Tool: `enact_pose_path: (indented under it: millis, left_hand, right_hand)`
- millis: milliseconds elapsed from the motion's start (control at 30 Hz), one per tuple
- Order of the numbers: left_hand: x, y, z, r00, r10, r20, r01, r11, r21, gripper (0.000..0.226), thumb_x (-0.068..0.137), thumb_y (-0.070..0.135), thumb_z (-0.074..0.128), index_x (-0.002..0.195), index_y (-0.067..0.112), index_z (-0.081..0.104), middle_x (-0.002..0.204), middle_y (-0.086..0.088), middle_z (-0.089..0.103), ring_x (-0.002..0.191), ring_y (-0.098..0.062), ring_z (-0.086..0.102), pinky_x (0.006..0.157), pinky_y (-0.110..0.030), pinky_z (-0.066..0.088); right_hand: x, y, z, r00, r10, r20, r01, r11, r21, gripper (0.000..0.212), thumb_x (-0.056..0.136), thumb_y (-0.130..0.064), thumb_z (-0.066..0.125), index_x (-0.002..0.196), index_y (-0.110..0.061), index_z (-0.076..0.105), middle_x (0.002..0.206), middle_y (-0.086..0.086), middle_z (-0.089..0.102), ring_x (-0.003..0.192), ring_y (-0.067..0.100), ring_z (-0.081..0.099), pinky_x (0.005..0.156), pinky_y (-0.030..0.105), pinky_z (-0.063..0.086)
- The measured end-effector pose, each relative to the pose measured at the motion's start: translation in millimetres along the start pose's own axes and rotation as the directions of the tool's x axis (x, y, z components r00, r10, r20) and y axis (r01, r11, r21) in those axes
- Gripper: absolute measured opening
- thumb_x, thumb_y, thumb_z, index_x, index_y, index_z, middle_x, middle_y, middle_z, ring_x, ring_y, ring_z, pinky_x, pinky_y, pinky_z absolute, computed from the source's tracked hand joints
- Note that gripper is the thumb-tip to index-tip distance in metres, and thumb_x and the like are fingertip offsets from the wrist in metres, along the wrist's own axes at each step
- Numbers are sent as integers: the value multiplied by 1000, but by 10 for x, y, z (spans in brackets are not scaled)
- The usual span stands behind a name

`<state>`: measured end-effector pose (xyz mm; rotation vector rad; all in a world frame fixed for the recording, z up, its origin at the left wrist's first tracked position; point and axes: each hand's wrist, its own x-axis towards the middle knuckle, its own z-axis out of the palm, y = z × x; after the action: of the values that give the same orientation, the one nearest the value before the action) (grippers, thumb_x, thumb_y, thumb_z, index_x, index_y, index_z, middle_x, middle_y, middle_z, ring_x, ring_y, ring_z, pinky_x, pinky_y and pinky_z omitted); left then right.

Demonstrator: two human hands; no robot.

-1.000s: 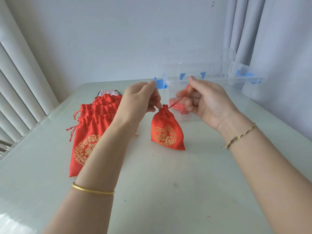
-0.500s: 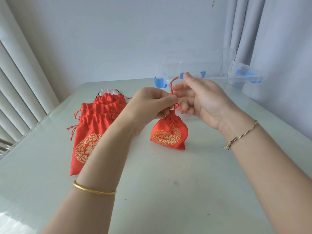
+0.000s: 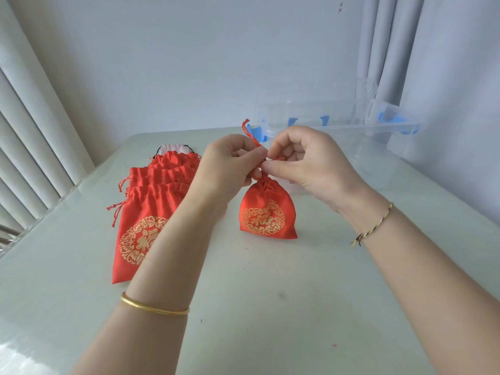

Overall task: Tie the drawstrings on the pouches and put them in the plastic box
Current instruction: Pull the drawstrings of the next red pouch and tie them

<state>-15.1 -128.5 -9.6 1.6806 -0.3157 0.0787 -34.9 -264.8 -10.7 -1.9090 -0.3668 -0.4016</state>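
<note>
A small red pouch with a gold emblem stands on the pale table, its neck gathered tight. Both hands meet just above that neck. My left hand pinches the red drawstring, whose free end sticks up past my fingers. My right hand pinches the other strand at the same spot, fingertips touching the left thumb. A clear plastic box with blue clips stands behind my hands, at the table's far right. A pile of several flat red pouches lies to the left, partly hidden by my left forearm.
A pink pouch peeks out at the far end of the pile. The table stretches bare toward me. Vertical blinds hang at the left, curtains at the right behind the box, and a plain wall stands behind.
My hands have come together over the pouch neck, working the drawstring; the right hand dropped lower and the string end now sticks up on the left. The pouch stands more upright.
</note>
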Motion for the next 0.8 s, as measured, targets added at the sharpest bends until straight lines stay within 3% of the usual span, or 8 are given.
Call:
enact_pose_path:
  millis: [200, 300, 367, 433, 533, 633, 700, 800]
  left_hand:
    - [8, -10, 10, 998, 22, -56, -20, 999, 27, 13, 88, 10, 60, 75, 9, 60, 44, 7, 57, 42, -2, 51, 48, -13, 42]
    - [12, 8, 6, 996, -15, -91, 12, 1000, -28, 4, 89, 8, 57, 86, 8, 60, 60, 0, 61, 50, -5, 58, 53, -17, 44]
    - [10, 43, -25, 997, -64, -52, 58, 990, -126, 12, 86, 3, 58, 96, 9, 57, 72, -3, 61, 59, -10, 60, 58, -20, 45]
    - [9, 51, -57, 997, -76, 11, 77, 984, -160, 34, 78, -1, 65, 107, 11, 54, 86, -4, 59, 69, -14, 60, 67, -23, 50]
    - [-26, 61, -68, 1000, -1, -28, 2, 999, 41, 41, 73, 5, 71, 105, 22, 51, 103, 0, 56, 81, -18, 62, 80, -31, 52]
    - [-55, 72, -27, 986, 157, -50, -148, 979, 141, 31, 81, 1, 62, 89, 25, 45, 103, 2, 54, 67, -9, 59, 57, -16, 46]
    - [-63, 82, 2, 975, 221, -16, -210, 947, 244, 26, 84, -2, 56, 82, 22, 45, 101, -5, 55, 50, 0, 52, 42, -8, 34]
    - [-43, 59, 10, 976, 217, 26, -211, 903, 375, 16, 87, 0, 51, 84, 16, 53, 104, -17, 60, 35, 6, 44, 36, -5, 26]
  right_hand:
    - [-4, 17, 48, 983, -146, -114, 115, 962, -247, 8, 72, -5, 73, 76, -10, 68, 50, -16, 48, 47, -3, 48, 52, 7, 35]
    - [-12, 21, 73, 961, -259, -92, 203, 895, -396, 3, 74, -6, 70, 75, -9, 70, 64, -12, 48, 54, -1, 49, 56, 8, 35]
    - [-3, 36, 70, 966, -244, -91, 186, 891, -414, 3, 76, -9, 69, 74, -10, 70, 68, -5, 51, 56, 0, 49, 58, 10, 36]
    - [3, 48, 51, 986, -131, -99, 98, 954, -284, 8, 79, -10, 67, 72, -13, 69, 64, -8, 55, 53, -1, 49, 55, 9, 35]
    - [13, 62, 12, 987, 157, -27, -153, 982, 114, 14, 83, -8, 64, 70, -13, 64, 60, -1, 53, 42, 0, 41, 44, 12, 30]
    - [36, 97, -12, 934, 339, 111, -354, 840, 412, 14, 86, -5, 58, 72, -8, 60, 65, 7, 42, 39, 4, 28, 39, 16, 17]
    - [44, 108, -16, 903, 393, 176, -426, 756, 497, 18, 87, -5, 56, 69, -9, 56, 62, 4, 39, 38, 4, 28, 38, 15, 17]
    - [45, 121, -12, 869, 440, 227, -487, 679, 549, 19, 87, -6, 56, 69, -11, 55, 59, 1, 41, 37, 3, 30, 37, 14, 18]
